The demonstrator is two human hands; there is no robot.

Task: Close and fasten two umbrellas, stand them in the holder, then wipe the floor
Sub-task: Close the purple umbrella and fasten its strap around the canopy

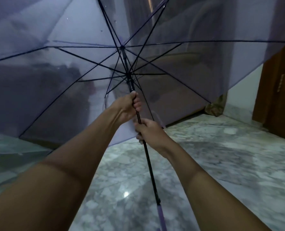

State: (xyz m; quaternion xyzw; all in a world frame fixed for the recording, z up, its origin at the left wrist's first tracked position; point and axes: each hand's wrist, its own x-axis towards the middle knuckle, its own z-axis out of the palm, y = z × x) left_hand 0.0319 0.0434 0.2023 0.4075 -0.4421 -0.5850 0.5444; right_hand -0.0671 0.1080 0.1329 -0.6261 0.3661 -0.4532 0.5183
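You are working on the closing step: the umbrella [188, 72] is spreading fully open before you, over the floor [213, 155]. Your left hand [128, 105] is gripping the shaft [150, 164] below the slider [131, 84]; your right hand [149, 130] is gripping lower. Next, likely: release the slider and pull it down. No writing is showing.

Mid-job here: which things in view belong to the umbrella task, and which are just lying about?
Belongs to the job:
open purple umbrella, held by its shaft
marble floor, to be wiped
greenish translucent sheet at lower left, possibly the second umbrella; cannot tell

Just lying about:
wooden door
crumpled cloth by the wall

No holder in view.
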